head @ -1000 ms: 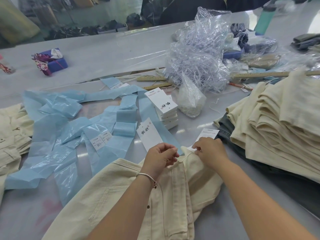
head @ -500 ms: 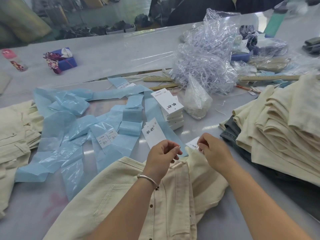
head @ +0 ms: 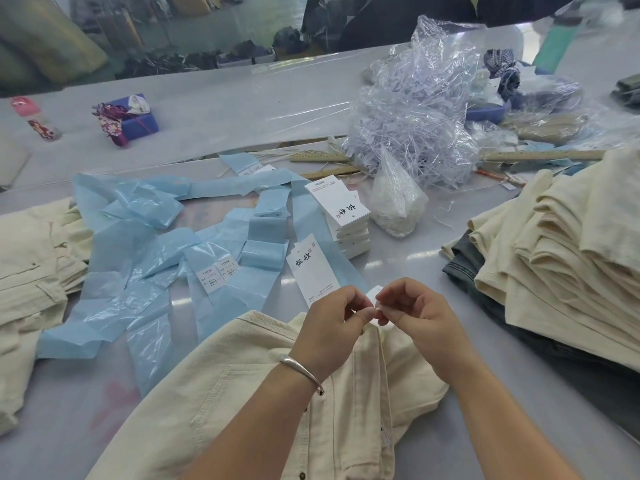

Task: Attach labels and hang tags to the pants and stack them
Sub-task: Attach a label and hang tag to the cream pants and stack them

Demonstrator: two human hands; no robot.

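Cream pants [head: 263, 403] spread flat on the counter [head: 52, 410], waistband toward the far side, directly under both forearms. Left hand [head: 332, 317] curled, thumb and forefinger pinched together just above the waistband. Right hand [head: 412, 310] curled likewise, fingertips meeting the left's over a small white label [head: 373, 293], only a corner of it showing. Apparently peeling or positioning that label; too small to tell whether a tag string is also held.

Just beyond the hands, a loose hang tag [head: 313, 268] lying on a blue backing strip [head: 322, 220], with a tag stack [head: 341, 216] a little farther off. More blue strips [head: 145, 258] tangled to the left, two size stickers [head: 216, 271] among them. Folded cream pants piled at right [head: 554, 244], more at left [head: 31, 258]. Clear plastic bag of fasteners [head: 415, 109] behind the tags.

Handling, as judged: label light, thin, likely sticky on one face, prone to curling or folding onto itself, so best pinched by the edges only. Hang tag stiff card, easy to lift by a corner. Pants soft and limp, moderately heavy cotton; waistband the firmest place to hold, both hands needed to fold and lift onto a pile without sagging.
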